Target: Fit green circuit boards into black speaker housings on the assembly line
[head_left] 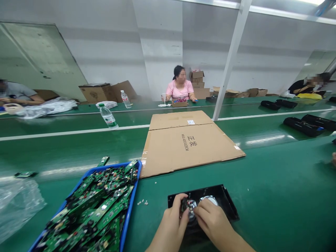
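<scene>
A black plastic housing (223,199) lies on the green bench in front of me, with a round silver speaker (209,200) set in it. Over its left part, my left hand (172,218) grips a small circuit board (184,204) between thumb and fingers. My right hand (212,218) is closed, its fingertips pinched together against the board's right side. What those fingertips hold is too small and covered to make out. Both hands hide much of the housing's near side.
Left of my hands stands a blue tray (131,206) heaped with circuit boards. Beyond lies a flattened cardboard box (178,147). A water bottle (108,117), a clear plastic bag (19,206) and black housings (301,126) are around. A co-worker (180,89) sits opposite.
</scene>
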Tool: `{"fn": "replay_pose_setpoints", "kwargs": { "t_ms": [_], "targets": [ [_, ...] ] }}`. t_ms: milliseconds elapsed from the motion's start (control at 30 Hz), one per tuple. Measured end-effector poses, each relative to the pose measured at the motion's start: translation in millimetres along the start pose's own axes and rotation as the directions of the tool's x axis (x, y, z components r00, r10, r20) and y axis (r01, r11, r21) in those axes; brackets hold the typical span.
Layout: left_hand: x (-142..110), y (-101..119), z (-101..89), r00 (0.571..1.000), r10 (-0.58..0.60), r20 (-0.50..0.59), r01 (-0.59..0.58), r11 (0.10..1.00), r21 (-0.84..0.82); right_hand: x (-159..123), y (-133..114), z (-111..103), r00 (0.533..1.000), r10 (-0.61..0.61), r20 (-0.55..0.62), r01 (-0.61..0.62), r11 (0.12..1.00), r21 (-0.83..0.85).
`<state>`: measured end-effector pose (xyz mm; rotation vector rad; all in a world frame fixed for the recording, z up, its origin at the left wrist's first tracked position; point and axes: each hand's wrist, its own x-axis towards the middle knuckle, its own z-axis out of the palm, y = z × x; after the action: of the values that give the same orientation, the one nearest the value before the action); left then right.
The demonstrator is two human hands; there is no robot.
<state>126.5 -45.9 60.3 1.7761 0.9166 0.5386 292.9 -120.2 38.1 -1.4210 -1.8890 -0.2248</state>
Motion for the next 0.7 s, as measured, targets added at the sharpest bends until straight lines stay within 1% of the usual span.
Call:
{"fn": "replay_pose_setpoints", "kwargs": {
  "t_ms": [133, 200, 300, 400, 533, 633, 700],
  "targets": [
    [-2, -1, 5.2, 0.998, 0.054, -0.014, -0.054, 0.998, 0.033, 2, -3, 0, 0.999, -0.03, -0.035, 0.025, 0.993, -0.114],
    [-3, 1, 7.1, 0.999, 0.051, -0.011, -0.051, 0.998, 0.03, 3, -6, 2, 0.995, -0.053, -0.082, 0.039, 0.985, -0.168],
    [-4, 3, 9.0, 1.0, 0.03, 0.004, -0.029, 0.999, -0.02, 1, -9, 6, 0.984, -0.082, -0.156, 0.044, 0.971, -0.233],
    [-4, 4, 10.9, 1.0, -0.007, 0.004, 0.007, 0.996, -0.092, 1, -10, 7, 0.98, -0.076, -0.183, 0.03, 0.969, -0.244],
    [-3, 0, 14.1, 0.999, -0.05, 0.013, 0.051, 0.98, -0.193, 3, -9, 3, 0.976, -0.116, -0.186, 0.07, 0.969, -0.238],
    [-3, 0, 15.6, 0.996, -0.083, 0.034, 0.089, 0.961, -0.261, 3, -10, 4, 0.974, -0.08, -0.21, 0.03, 0.972, -0.234],
    [-3, 3, 15.6, 0.996, -0.085, 0.027, 0.089, 0.957, -0.274, 2, -12, 6, 0.975, -0.068, -0.211, 0.018, 0.973, -0.229]
  ]
}}
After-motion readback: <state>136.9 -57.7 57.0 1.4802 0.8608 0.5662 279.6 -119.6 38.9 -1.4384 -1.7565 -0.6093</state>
